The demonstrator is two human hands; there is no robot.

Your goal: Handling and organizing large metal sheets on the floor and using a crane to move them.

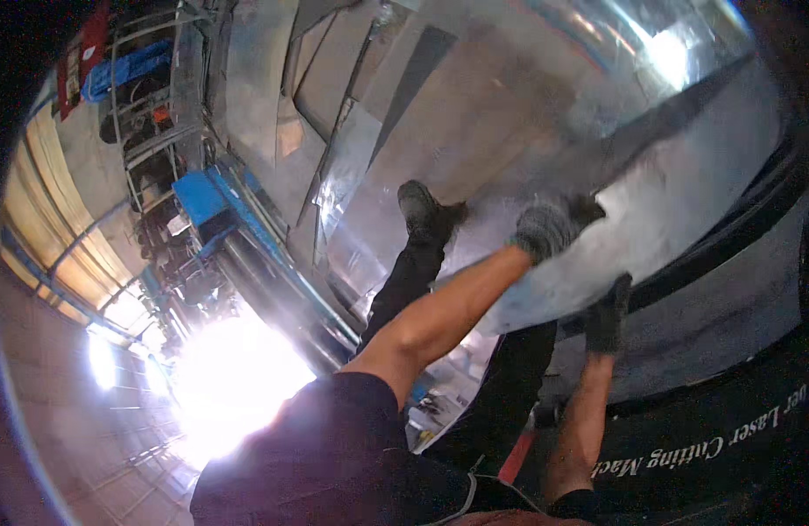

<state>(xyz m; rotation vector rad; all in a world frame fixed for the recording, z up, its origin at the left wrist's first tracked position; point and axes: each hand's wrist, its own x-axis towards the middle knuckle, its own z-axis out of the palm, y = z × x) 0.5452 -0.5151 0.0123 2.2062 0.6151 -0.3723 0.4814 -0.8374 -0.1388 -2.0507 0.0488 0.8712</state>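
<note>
A large, shiny sheet of metal (685, 188) is tilted in front of me, its curved-looking near edge running toward my legs. My left hand (553, 230), in a grey knit glove with dark fingers, is closed on the sheet from above. Lower and to the right, my right hand (606, 320), in a dark glove, grips the sheet's near edge. Part of its fingers is hard to make out against the black behind them.
Below the sheet on the right runs a dark machine body (711, 438) with white lettering. My boot (426, 215) stands on flat metal (474, 114). Offcut sheets (352, 145) lean at the upper left. A blue machine part (203, 197) and rack (146, 114) stand left, near glaring light.
</note>
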